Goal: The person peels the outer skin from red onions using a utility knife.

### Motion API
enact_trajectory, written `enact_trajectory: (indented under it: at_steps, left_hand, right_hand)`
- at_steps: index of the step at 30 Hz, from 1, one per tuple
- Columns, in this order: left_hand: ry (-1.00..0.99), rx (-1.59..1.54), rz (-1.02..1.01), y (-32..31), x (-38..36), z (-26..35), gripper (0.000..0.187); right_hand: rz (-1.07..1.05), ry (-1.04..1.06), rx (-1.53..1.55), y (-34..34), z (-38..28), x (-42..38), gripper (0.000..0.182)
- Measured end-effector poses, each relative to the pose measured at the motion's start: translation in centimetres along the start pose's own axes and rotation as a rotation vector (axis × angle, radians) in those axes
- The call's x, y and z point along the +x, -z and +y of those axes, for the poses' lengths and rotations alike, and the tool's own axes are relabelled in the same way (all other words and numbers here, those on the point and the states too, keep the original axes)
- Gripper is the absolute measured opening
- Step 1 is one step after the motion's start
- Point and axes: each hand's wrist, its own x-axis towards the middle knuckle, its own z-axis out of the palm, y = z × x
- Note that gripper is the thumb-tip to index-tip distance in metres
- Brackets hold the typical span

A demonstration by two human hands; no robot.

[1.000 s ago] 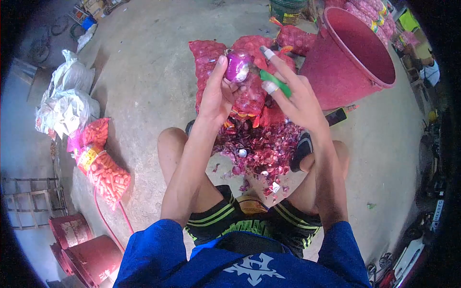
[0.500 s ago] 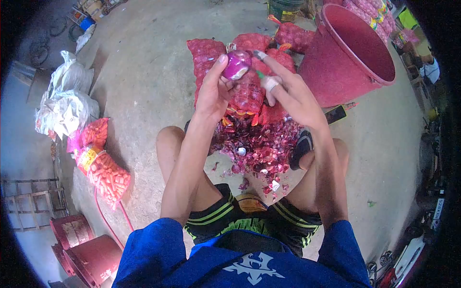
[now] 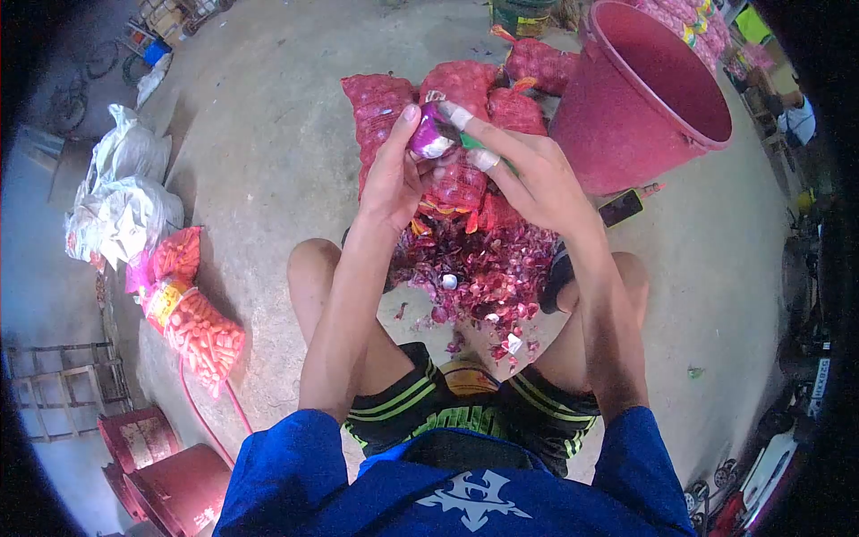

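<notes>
My left hand [image 3: 394,174] is closed round a purple onion [image 3: 432,132] with a white patch on its lower side. Close against the onion's right side, my right hand [image 3: 528,170] grips a small green-handled tool [image 3: 474,143], its far end hidden or blurred at the onion. Pale wraps cover some right fingertips. Below both hands lie red mesh bags of onions [image 3: 380,112] and a heap of purple onion skins [image 3: 474,277] on the floor between my legs.
A large red tub [image 3: 573,134] stands at the right, with a phone [image 3: 621,208] beside it. White sacks [image 3: 134,197] and a bag of carrots [image 3: 201,331] are at the left. Red containers [image 3: 179,483] sit lower left; a dark green bucket [image 3: 523,16] is at the top.
My right hand has moved in to the onion, bringing the green-handled tool against it. The onion has turned slightly in my left hand.
</notes>
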Motion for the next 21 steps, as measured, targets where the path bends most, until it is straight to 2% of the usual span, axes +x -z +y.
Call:
enact_trajectory:
  at_steps: [2,4,6,7,8,9,10,12,13,15,16,18,21]
  left_hand:
    - [-0.027,0.002,0.000,0.0,-0.2,0.1,0.059]
    - [-0.053,0.004,-0.001,-0.1,-0.4,0.3,0.060]
    - [-0.090,-0.045,-0.033,-0.1,-0.6,0.3,0.046]
    - [-0.089,-0.045,-0.031,0.0,-0.7,0.3,0.046]
    - [-0.135,-0.069,-0.142,0.1,-0.8,0.4,0.047]
    - [-0.181,-0.095,-0.256,0.0,-0.9,0.4,0.050]
    - [-0.179,-0.096,-0.259,-0.1,-1.1,0.4,0.050]
    - [-0.132,-0.278,-0.320,-0.4,-1.4,0.3,0.056]
    - [-0.134,-0.278,-0.322,-0.2,-1.0,0.1,0.056]
    - [-0.031,-0.505,-0.383,0.2,0.0,-0.4,0.056]
    - [-0.031,-0.507,-0.382,0.2,0.1,-0.9,0.056]
    - [-0.043,-0.425,-0.190,-0.4,0.4,-1.7,0.053]
    - [-0.132,-0.301,-0.224,-1.1,0.1,-1.9,0.054]
  right_hand:
    - [0.062,0.053,0.028,0.0,0.1,0.1,0.052]
    - [-0.011,-0.042,0.059,0.7,0.1,0.2,0.051]
    - [0.033,-0.039,0.113,0.5,0.3,0.2,0.049]
    - [0.077,-0.033,0.172,0.2,0.5,0.2,0.048]
    - [0.076,-0.033,0.173,0.1,1.0,0.2,0.048]
    - [0.116,-0.124,0.186,0.2,1.5,0.3,0.046]
    - [0.158,-0.216,0.196,0.4,2.1,0.3,0.045]
    - [0.132,-0.255,0.217,0.8,2.6,0.1,0.044]
    - [0.147,-0.240,0.197,0.8,2.6,0.1,0.044]
    - [0.159,-0.222,0.183,0.4,2.5,0.1,0.044]
    - [0.155,-0.223,0.172,0.3,2.5,0.0,0.043]
    - [0.153,-0.223,0.157,0.6,2.0,0.0,0.043]
    - [0.095,-0.356,0.150,0.8,1.6,0.1,0.042]
